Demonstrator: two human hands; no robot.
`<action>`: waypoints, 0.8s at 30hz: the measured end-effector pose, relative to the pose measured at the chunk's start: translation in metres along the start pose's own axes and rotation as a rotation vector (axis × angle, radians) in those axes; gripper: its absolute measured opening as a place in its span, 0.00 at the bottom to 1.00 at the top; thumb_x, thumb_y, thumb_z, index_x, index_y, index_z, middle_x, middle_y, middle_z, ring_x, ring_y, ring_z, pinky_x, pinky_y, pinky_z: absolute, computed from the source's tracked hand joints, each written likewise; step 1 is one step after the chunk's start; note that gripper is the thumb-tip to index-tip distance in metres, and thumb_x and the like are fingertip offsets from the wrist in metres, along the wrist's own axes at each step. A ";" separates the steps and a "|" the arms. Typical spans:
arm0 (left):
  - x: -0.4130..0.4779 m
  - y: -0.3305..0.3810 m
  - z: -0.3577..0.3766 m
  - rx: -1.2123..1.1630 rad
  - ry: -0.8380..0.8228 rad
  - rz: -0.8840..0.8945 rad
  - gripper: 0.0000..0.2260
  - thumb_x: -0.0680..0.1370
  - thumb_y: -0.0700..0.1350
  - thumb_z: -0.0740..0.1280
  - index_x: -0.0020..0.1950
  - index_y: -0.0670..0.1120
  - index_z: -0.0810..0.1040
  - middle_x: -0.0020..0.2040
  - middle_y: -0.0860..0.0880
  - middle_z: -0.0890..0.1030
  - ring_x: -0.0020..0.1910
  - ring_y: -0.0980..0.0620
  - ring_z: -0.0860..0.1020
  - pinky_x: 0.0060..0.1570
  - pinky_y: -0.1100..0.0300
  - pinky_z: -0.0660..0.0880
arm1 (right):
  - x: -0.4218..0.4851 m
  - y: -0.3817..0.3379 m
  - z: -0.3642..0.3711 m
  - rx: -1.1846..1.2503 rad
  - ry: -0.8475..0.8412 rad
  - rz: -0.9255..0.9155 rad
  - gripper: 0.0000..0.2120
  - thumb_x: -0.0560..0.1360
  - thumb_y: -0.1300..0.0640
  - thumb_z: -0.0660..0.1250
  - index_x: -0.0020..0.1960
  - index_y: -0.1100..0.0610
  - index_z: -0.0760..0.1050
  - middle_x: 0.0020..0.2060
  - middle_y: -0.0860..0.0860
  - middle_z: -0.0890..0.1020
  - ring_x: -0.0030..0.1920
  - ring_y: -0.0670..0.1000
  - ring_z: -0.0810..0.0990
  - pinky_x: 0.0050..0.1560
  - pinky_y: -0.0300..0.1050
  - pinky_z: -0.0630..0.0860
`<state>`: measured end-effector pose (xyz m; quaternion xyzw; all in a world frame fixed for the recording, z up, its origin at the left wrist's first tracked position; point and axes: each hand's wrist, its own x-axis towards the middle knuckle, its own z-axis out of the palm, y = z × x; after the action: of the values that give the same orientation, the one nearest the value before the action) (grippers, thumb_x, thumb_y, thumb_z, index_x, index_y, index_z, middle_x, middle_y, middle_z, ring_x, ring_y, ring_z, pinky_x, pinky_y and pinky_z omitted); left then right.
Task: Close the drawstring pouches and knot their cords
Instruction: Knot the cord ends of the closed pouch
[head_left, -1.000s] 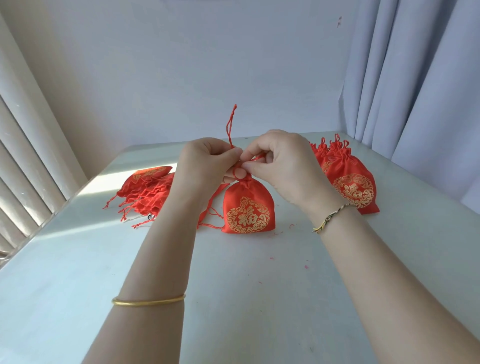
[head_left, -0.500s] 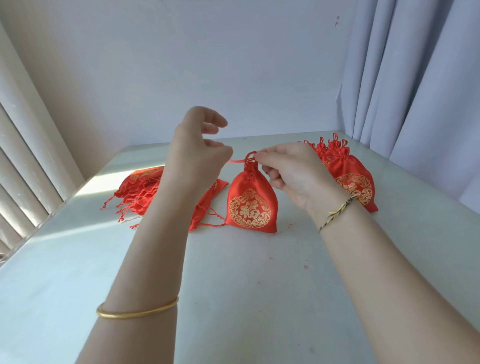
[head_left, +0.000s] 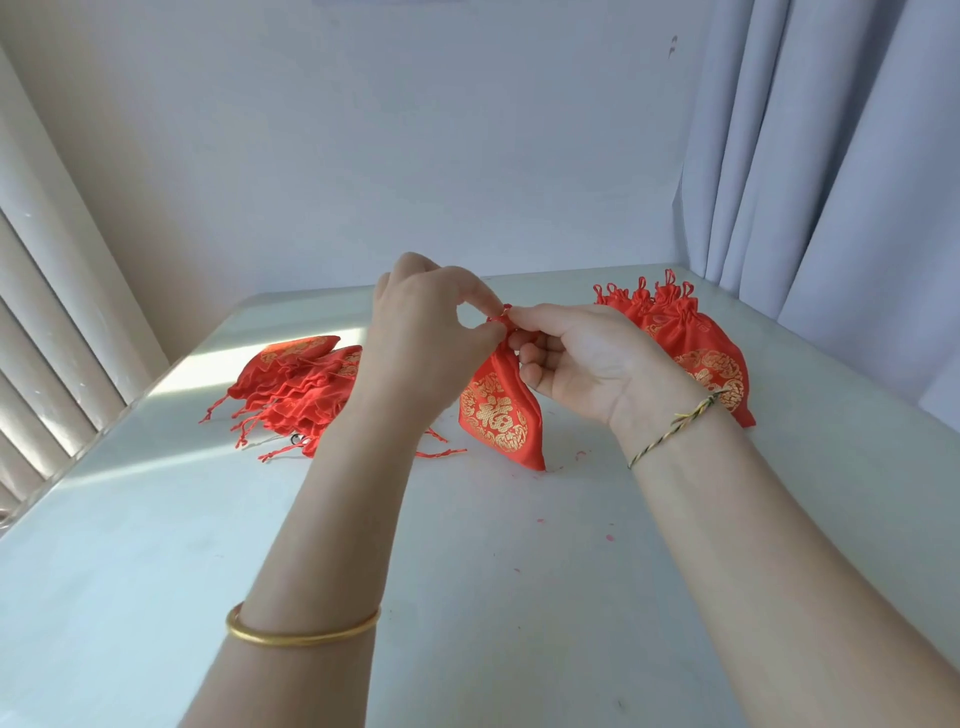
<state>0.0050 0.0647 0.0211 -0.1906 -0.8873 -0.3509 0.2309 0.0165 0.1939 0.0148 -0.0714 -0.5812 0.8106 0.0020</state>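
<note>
**A:** What were the hands doing at that moment?

**B:** Both had met at the gathered neck of one red pouch (head_left: 500, 415), which stood on the white table (head_left: 156, 571). The left hand (head_left: 426, 338) pinched the red cord (head_left: 500, 318) between thumb and forefinger, fingers pressed together on it. The right hand (head_left: 582, 364) pinched the same cord from the other side, fingertips almost touching the left's.

**A:** Had anything just changed?

**B:** Yes. Half a second earlier the left hand was raised and drawn away, pulling the cord sideways from the neck. It had since come back in, and the long loose end no longer showed; only a small knot or loop sat between the fingertips. That suggested the knot was drawn down and being snugged.

**A:** Where were the other pouches?

**B:** Beyond the left fingers lay a flat pile of open pouches (head_left: 296, 389), cords trailing loose. Behind the right fingers stood a cluster of tied pouches (head_left: 696, 343), knotted tops up. Judging by that, this pouch looked nearly ready to join them.
</note>
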 end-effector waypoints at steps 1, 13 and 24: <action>0.000 0.000 0.001 0.006 -0.005 -0.001 0.06 0.72 0.46 0.71 0.48 0.53 0.81 0.51 0.50 0.71 0.55 0.49 0.72 0.51 0.60 0.68 | 0.000 0.000 0.000 0.010 -0.006 0.005 0.07 0.74 0.65 0.66 0.37 0.62 0.75 0.28 0.53 0.73 0.27 0.46 0.68 0.24 0.34 0.68; 0.002 -0.007 -0.001 -0.159 -0.024 -0.072 0.03 0.75 0.42 0.67 0.44 0.43 0.79 0.37 0.52 0.79 0.36 0.53 0.76 0.41 0.58 0.73 | 0.004 -0.001 -0.015 -0.252 -0.012 -0.166 0.03 0.72 0.66 0.68 0.41 0.60 0.77 0.29 0.50 0.72 0.27 0.44 0.67 0.26 0.33 0.69; 0.000 -0.010 -0.008 -0.478 -0.371 -0.335 0.10 0.78 0.38 0.64 0.36 0.46 0.73 0.32 0.50 0.72 0.31 0.54 0.69 0.36 0.62 0.69 | 0.021 0.011 -0.027 -0.653 0.239 -0.500 0.11 0.72 0.65 0.69 0.32 0.55 0.74 0.22 0.43 0.71 0.19 0.37 0.69 0.29 0.34 0.64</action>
<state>0.0024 0.0522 0.0210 -0.1513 -0.8258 -0.5413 -0.0462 -0.0004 0.2176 -0.0069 -0.0186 -0.8023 0.5448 0.2432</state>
